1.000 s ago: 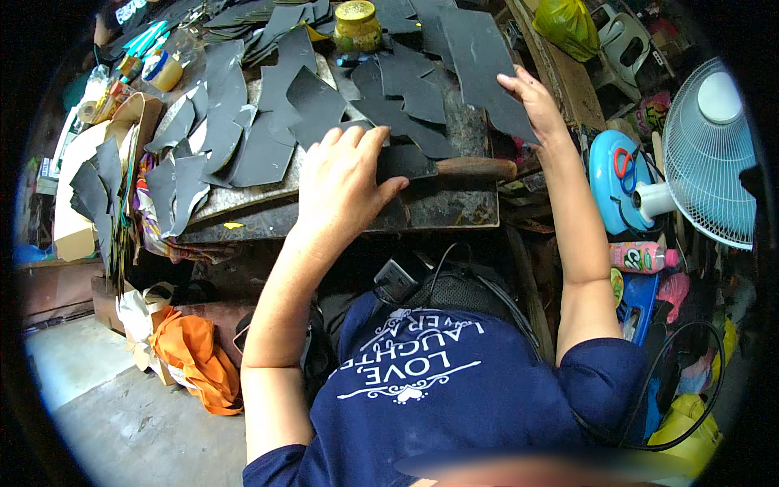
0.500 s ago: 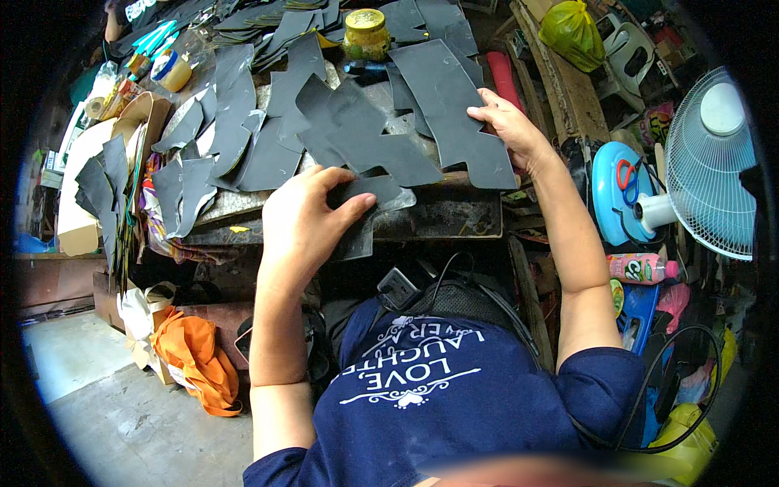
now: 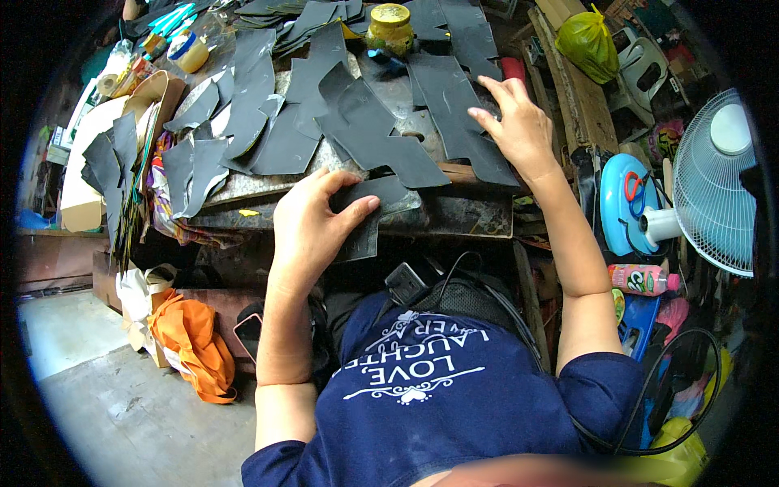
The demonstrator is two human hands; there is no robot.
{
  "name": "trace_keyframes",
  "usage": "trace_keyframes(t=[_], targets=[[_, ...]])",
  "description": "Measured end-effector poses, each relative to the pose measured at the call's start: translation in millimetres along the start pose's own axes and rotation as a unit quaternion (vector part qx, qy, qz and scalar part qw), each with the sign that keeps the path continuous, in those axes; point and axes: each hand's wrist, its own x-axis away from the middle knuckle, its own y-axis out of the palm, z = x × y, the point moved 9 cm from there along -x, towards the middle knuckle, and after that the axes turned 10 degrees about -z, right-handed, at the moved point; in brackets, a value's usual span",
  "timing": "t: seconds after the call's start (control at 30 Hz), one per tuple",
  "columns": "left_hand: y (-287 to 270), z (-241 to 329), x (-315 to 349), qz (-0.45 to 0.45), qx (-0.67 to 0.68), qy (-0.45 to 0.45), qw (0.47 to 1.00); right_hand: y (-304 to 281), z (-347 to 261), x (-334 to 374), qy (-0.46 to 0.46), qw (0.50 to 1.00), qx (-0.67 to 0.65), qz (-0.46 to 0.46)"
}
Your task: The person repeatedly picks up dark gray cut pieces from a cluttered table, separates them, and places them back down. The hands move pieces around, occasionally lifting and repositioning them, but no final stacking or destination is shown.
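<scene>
At the table's front edge my left hand (image 3: pixel 312 223) has its thumb and fingers curved round a small dark sheet piece (image 3: pixel 358 239), which hangs partly over the edge. A clear plastic scrap (image 3: pixel 403 203) lies against that piece. Several cut black sheets with notched edges lie on the table, one of them (image 3: pixel 381 134) just beyond my left hand. My right hand (image 3: pixel 519 130), fingers spread and holding nothing, hovers by the right side of a long black sheet (image 3: pixel 450 105). That sheet rests on the table with its near end at the front edge.
A yellow-lidded jar (image 3: pixel 389 31) stands at the back, and a blue-and-white-lidded jar (image 3: pixel 187 53) at the back left. A cardboard box (image 3: pixel 85 203) and hanging black pieces (image 3: pixel 122 183) are left. A fan (image 3: pixel 714 178) and blue base (image 3: pixel 625 199) stand right. An orange bag (image 3: pixel 191 345) lies low left.
My right hand has let go of the long black sheet, which now lies flatter on the table, and its fingers have spread. My left hand stays at the table edge. The view has shifted slightly.
</scene>
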Motion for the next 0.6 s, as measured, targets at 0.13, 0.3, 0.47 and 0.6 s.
trace_keyframes(t=[0.13, 0.3, 0.47, 0.6], targets=[[2, -1, -1, 0.021, 0.01, 0.025, 0.999, 18, -25, -4, 0.005, 0.965, -0.213, -0.154], [16, -21, -17, 0.007, 0.113, 0.001, 0.994, 43, -61, -2, -0.033, 0.963, -0.07, -0.258], [25, -36, -23, -0.051, 0.171, 0.009, 0.984, 54, -57, -5, -0.022, 0.957, -0.091, -0.273], [28, -40, -20, -0.05, 0.192, -0.002, 0.98, 46, -58, -6, -0.045, 0.962, -0.145, -0.226]])
